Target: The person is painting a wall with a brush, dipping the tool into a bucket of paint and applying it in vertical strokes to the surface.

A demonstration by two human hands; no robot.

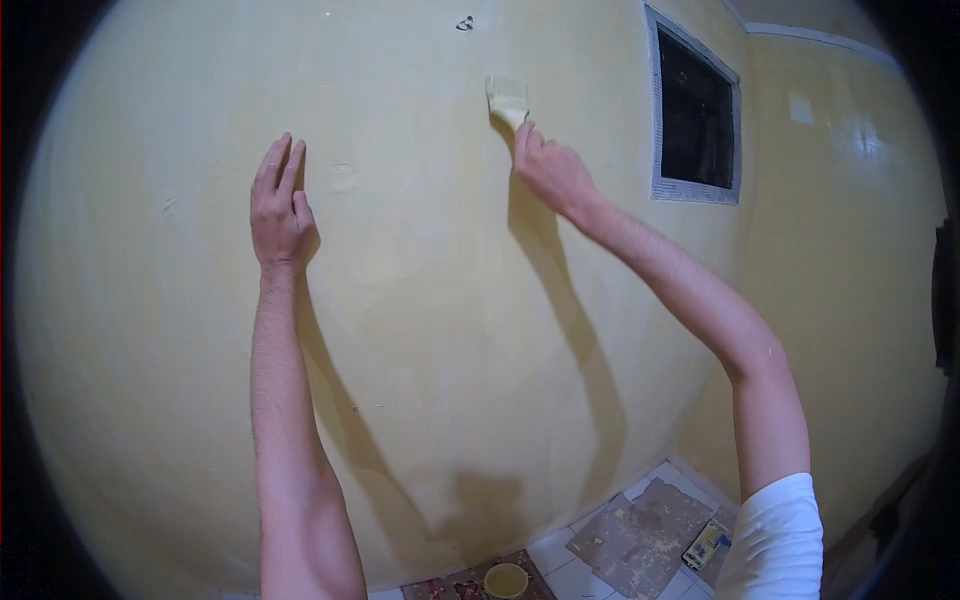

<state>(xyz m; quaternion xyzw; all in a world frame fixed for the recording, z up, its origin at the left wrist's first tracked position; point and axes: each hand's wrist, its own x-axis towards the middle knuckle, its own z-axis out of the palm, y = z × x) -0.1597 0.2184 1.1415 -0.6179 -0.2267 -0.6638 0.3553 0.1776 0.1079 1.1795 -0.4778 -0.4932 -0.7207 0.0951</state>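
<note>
A flat paintbrush point(508, 101) with a pale yellow handle is gripped in my right hand point(553, 166). Its bristles point upward against the yellow wall point(435, 315), left of the window. My left hand point(279, 202) is raised at the wall, fingers extended and slightly apart, holding nothing. Whether its fingertips touch the wall I cannot tell. Small rough patches point(344, 177) mark the plaster beside that hand. Both arms cast shadows down the wall.
A small window point(694, 112) with a taped-looking pale frame point(694, 191) is at the upper right. Below lie a container of yellow paint point(506, 580), paint-spotted floor sheets point(637, 536) and a tray point(706, 545) on white tiles point(577, 581). A metal fixture point(465, 24) sticks out of the wall above.
</note>
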